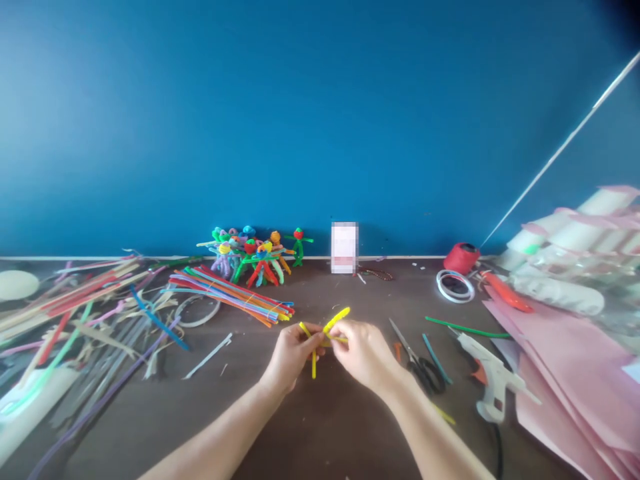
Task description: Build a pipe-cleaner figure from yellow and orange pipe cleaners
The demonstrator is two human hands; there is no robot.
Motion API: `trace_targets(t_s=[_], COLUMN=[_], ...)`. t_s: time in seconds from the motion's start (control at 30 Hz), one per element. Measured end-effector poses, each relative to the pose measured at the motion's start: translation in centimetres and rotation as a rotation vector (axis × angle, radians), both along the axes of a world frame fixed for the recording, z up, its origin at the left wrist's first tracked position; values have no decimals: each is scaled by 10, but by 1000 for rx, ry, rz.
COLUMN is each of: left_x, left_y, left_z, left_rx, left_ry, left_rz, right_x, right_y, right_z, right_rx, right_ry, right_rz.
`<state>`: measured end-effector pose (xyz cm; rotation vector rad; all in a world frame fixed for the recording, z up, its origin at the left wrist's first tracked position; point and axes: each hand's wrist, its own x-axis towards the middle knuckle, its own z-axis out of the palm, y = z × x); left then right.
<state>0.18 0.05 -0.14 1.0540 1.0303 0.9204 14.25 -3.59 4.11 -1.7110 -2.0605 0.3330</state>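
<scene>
My left hand (pixel 293 353) and my right hand (pixel 367 353) meet over the middle of the dark table, both pinched on a yellow pipe cleaner (pixel 336 319). The pipe cleaner is bent: one end sticks up to the right, one hangs down between my hands, a short piece points left. Both sets of fingers are closed around the crossing point, which they partly hide.
A bundle of coloured pipe cleaners (pixel 235 293) lies left of centre, with small pipe cleaner figures (pixel 255 257) by the blue wall. Scissors (pixel 417 360), a glue gun (pixel 493 380), pink paper sheets (pixel 570 373), a red thread spool (pixel 461 258) and tape rings (pixel 455 285) lie right. Scraps (pixel 85 313) cover the left.
</scene>
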Motion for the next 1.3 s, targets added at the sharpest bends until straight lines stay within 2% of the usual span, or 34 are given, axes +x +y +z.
trace_targets(t_s=[0.23, 0.43, 0.5, 0.6, 0.77, 0.9, 0.97, 1.1, 1.2, 1.3], left_x=[-4, -7, -8, -9, -15, -20, -20, -19, -20, -20], left_y=[-1, 0, 1, 4, 8, 11, 11, 8, 6, 4], left_z=[-3, -7, -5, 3, 16, 14, 11, 7, 7, 8], left_rx=[239, 495, 444, 268, 50, -38, -2, 240, 332, 289], left_ry=[365, 593, 550, 402, 141, 162, 197, 309, 334, 199], left_rz=[-7, -159, -237, -359, -459, -501, -495, -424, -437, -436], right_x=[-8, -9, -7, -1, 8, 11, 11, 14, 18, 19], right_y=[-9, -10, -9, -7, -2, 0, 1, 3, 6, 9], right_z=[4, 8, 10, 9, 4, 2, 1, -3, -8, -13], right_rx=[13, 76, 52, -48, -175, -190, -212, -322, -487, -647], right_ry=[-321, -341, -273, -124, 57, 146, 187, 363, 620, 960], right_rz=[77, 126, 103, 50, 40, 54, 72, 120, 148, 162])
